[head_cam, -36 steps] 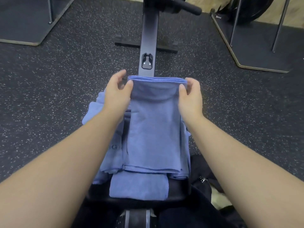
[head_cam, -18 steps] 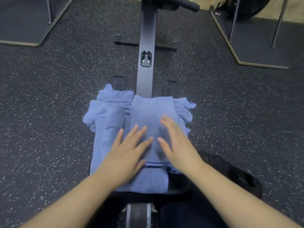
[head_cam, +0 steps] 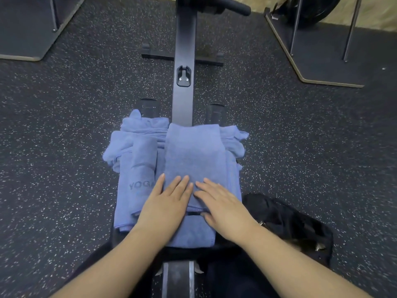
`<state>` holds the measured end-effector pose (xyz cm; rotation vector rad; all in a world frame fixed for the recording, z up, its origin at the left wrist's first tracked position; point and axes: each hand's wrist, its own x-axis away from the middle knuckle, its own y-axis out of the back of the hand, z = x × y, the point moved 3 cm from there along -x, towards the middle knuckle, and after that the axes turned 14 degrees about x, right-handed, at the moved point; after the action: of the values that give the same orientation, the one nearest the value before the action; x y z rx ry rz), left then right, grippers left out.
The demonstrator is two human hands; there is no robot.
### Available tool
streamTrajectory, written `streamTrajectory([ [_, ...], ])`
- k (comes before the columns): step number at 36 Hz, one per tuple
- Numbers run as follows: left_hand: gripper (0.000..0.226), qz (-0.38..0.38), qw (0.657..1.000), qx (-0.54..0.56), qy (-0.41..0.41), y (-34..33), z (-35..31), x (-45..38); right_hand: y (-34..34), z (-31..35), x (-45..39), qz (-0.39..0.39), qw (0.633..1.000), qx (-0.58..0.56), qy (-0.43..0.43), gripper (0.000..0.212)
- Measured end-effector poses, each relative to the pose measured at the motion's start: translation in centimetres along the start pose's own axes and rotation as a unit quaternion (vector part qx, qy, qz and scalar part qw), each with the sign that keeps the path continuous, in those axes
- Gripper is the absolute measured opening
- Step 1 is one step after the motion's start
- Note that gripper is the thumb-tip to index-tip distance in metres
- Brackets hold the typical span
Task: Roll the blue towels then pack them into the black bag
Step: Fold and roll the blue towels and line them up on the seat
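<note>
A folded blue towel [head_cam: 194, 153] lies lengthwise on top of a pile of blue towels [head_cam: 137, 168] on the seat of a rowing machine. My left hand [head_cam: 167, 203] and my right hand [head_cam: 223, 203] both rest flat on the near end of the top towel, fingers straight and pointing away from me. One towel on the left of the pile bears the word YOGA. The black bag [head_cam: 287, 224] sits on the floor just right of the seat, beside my right wrist.
The rowing machine's dark rail [head_cam: 184, 61] runs away from me down the middle, with a crossbar foot and a handle at the top. Speckled rubber floor [head_cam: 64, 136] lies on both sides. Rack platforms [head_cam: 322, 67] with metal legs stand at the far left and right.
One second ago both hands held the towel's far edge up in the air. The towel has since been laid flat on the pile, and my hands have slid toward its near end.
</note>
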<state>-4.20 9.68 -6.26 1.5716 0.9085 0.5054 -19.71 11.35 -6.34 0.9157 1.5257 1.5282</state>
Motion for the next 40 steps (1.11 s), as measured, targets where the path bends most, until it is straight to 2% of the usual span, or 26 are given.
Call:
streamTrajectory([
  [4, 0.048, 0.015, 1.0, -0.014, 0.002, -0.3, 0.3, 0.0, 0.2, 0.3, -0.3, -0.012, 1.0, 0.012, -0.007, 0.067],
  [6, 0.064, 0.023, 0.999, -0.022, 0.017, -0.6, 0.1, -0.1, 0.3, 0.5, -0.6, -0.025, 0.999, 0.023, -0.009, 0.067],
  [7, 0.064, 0.018, 0.999, -0.024, 0.018, -0.5, 0.0, -0.1, 0.3, 0.7, -0.8, -0.026, 0.999, 0.028, -0.012, 0.065],
  [10, 0.062, 0.011, 1.0, -0.018, 0.016, -0.4, -0.4, -0.3, 0.2, 1.1, -1.2, -0.034, 0.998, 0.046, -0.028, 0.051],
  [12, 0.071, 0.028, 0.999, -0.013, 0.029, -0.4, -0.4, -0.4, 0.3, 1.4, -1.5, -0.047, 0.997, 0.053, -0.039, 0.037],
  [15, 0.053, 0.03, 0.999, -0.006, 0.031, -0.4, -0.4, -0.3, 0.5, 1.5, -1.6, -0.055, 0.996, 0.054, -0.045, 0.036],
  [25, 0.049, 0.019, 0.999, 0.023, 0.031, -0.2, -0.6, -0.6, 0.7, 0.9, -1.6, -0.042, 0.998, 0.011, -0.045, 0.032],
  [34, 0.031, -0.02, 0.997, 0.061, 0.041, 0.3, -0.1, -0.7, 1.3, 0.3, -1.5, -0.009, 0.998, -0.034, -0.042, 0.028],
  [37, 0.011, -0.056, 0.995, 0.06, 0.05, 0.5, 0.2, -0.8, 1.3, 0.4, -1.6, -0.014, 0.998, -0.025, -0.059, 0.022],
  [40, 0.023, -0.043, 0.992, 0.071, 0.093, 1.1, 0.6, -0.9, 1.5, -0.4, -1.7, -0.015, 0.996, -0.028, -0.078, 0.022],
])
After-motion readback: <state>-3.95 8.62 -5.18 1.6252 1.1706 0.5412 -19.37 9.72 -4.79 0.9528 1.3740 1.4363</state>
